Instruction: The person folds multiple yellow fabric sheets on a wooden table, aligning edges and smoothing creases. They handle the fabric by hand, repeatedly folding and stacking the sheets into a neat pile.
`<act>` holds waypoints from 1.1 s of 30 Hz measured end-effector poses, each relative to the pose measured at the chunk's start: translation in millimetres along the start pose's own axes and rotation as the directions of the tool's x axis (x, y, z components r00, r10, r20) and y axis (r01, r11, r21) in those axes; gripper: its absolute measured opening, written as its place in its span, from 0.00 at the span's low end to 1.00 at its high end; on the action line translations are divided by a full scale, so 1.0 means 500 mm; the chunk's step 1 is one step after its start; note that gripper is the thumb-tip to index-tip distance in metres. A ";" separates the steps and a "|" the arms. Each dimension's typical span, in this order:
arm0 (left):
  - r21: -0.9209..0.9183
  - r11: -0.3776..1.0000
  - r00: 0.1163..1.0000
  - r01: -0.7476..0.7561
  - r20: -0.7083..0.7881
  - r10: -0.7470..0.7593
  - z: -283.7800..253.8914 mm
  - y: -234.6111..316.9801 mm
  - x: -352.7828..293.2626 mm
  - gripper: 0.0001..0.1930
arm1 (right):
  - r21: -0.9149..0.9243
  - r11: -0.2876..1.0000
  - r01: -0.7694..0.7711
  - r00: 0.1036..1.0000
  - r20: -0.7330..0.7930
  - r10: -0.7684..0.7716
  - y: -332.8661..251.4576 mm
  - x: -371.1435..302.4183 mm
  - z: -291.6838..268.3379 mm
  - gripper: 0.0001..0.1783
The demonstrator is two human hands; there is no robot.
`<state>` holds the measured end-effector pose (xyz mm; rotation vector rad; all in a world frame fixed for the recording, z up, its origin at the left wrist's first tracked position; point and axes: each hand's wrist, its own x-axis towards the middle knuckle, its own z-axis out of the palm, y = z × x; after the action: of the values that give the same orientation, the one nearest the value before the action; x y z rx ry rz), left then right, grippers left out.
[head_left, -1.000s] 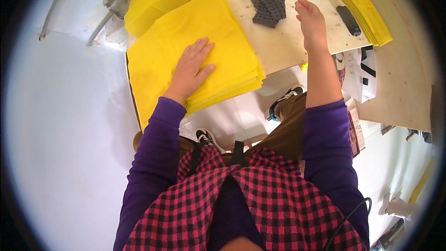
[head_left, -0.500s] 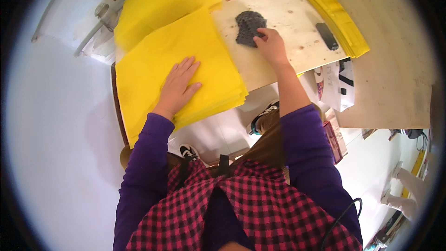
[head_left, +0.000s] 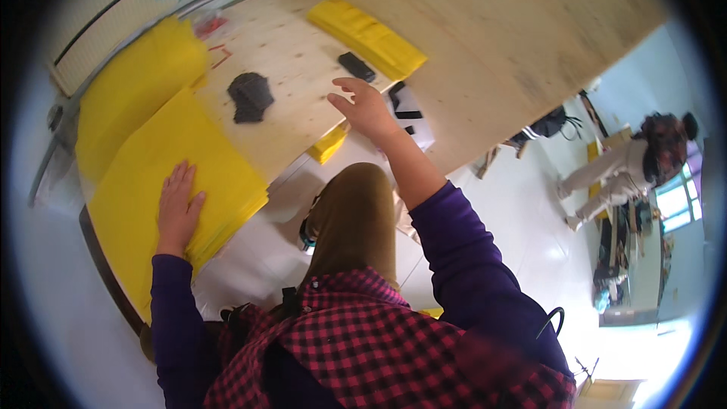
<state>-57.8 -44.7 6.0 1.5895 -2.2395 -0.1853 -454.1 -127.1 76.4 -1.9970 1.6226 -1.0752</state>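
My left hand [head_left: 179, 210] lies flat, fingers stretched out, on a stack of yellow sheets [head_left: 144, 182] that look like thin fabric. Behind it, more yellow sheets [head_left: 140, 68] spread toward the far left. My right hand [head_left: 365, 112] hovers by the wooden table's near edge with thumb and fingers apart, holding nothing. Just beyond its fingertips is a small black block-shaped object [head_left: 357, 67], whose kind I cannot make out. A dark grey textured bundle [head_left: 250, 97] sits on the wood between my hands. Past the black object lies a folded yellow bundle [head_left: 369, 38].
The plywood table [head_left: 288, 45] joins a larger wooden surface [head_left: 492, 53] at right. A white bag with black markings [head_left: 413, 115] hangs below its edge, near another yellow piece [head_left: 329, 144]. My knee [head_left: 356, 212] is under the edge. Another person [head_left: 644, 159] is at far right.
My right hand has left the grey bundle and moved right toward the black object. My left hand stays on the yellow stack. The view has swung right.
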 end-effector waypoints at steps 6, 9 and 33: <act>-0.018 0.999 0.999 -0.030 -0.021 0.030 0.011 -0.010 0.002 0.26 | -0.063 0.988 -0.138 0.990 -0.016 0.137 0.014 -0.142 -0.110 0.20; -0.049 0.998 0.999 -0.031 -0.030 0.029 0.015 -0.018 -0.001 0.26 | -0.184 0.976 -0.112 0.982 -0.171 0.081 0.019 -0.245 -0.009 0.25; -0.308 0.920 0.882 -0.244 -0.464 0.079 -0.170 0.123 -0.066 0.17 | -0.456 0.889 -0.042 0.982 0.143 0.120 -0.082 -0.280 0.088 0.26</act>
<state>-70.0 17.3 96.5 1.1062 -1.8415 -0.1539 -402.0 8.1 28.9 -2.1989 1.9771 -0.5063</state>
